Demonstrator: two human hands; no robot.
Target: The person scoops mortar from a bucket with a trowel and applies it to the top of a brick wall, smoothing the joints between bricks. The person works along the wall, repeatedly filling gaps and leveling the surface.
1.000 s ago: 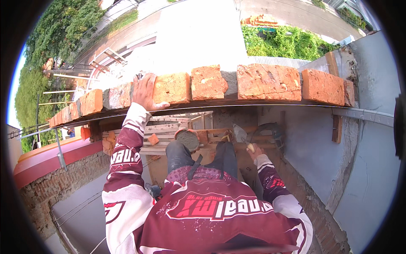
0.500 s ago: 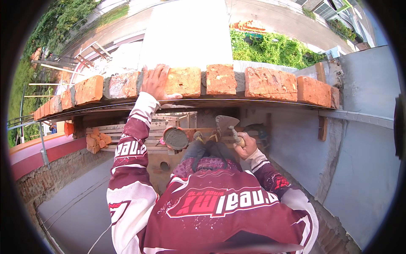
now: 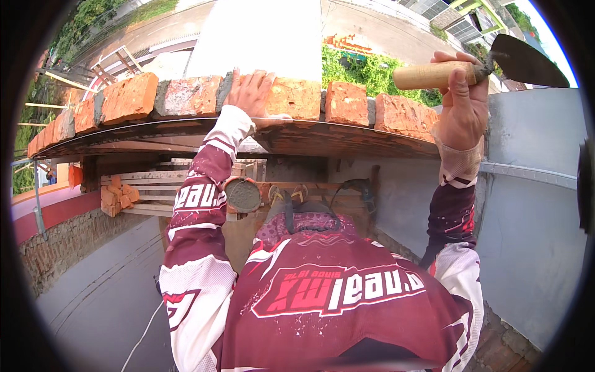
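Note:
My left hand (image 3: 253, 93) lies on top of the brick row, fingers stretched flat and away from me, thumb along the near edge. It touches an orange brick (image 3: 296, 99) and the mortar joint to the left of it. Raised at the far right, my right hand (image 3: 462, 102) is closed around the wooden handle of a trowel (image 3: 527, 62). The dark blade points right and the handle's butt end points left, above another brick (image 3: 406, 115) in the row. Part of the row's right end is hidden behind my right hand and wrist.
A taut string (image 3: 347, 124) runs along the row's near edge. Below stand a round tub of grey mortar (image 3: 243, 195) and a stack of broken bricks (image 3: 118, 197) on wooden planks (image 3: 155, 186). A grey wall (image 3: 533, 198) rises on the right; greenery and a road lie beyond.
My right hand has lifted the trowel from low beside my body up to the row's right end, turning the blade rightward. My left hand stays on the bricks. The view has shifted slightly.

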